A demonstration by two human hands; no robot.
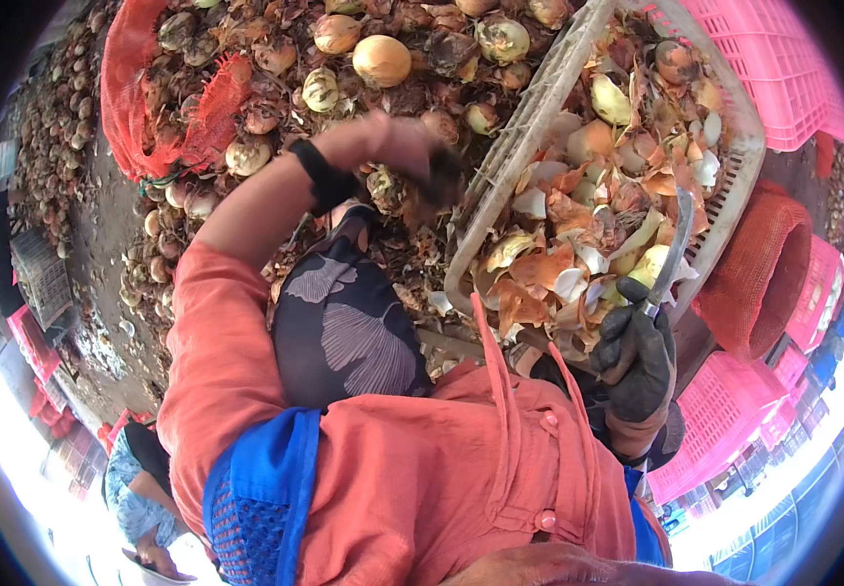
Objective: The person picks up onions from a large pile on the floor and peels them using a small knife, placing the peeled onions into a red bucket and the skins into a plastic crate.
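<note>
My right hand [634, 359], in a dark grey work glove, is closed around the handle of a curved knife [674, 245]. Its blade points up over the near right corner of a dirty white plastic crate [736, 212], which holds onion skins and peeled scraps [546, 271]. My left hand [429, 161], blurred by motion, is over the heap of unpeeled onions [275, 55] left of the crate; its fingers look dark, and I cannot tell whether they hold something. A whole yellow onion [382, 61] lies on the heap above it.
A red mesh sack [129, 95] lies at the heap's left. Pink plastic crates [766, 66] stand at the upper right, more pink crates [715, 417] at the lower right, and an orange mesh sack [758, 271] between them. Another person [140, 483] is at the lower left.
</note>
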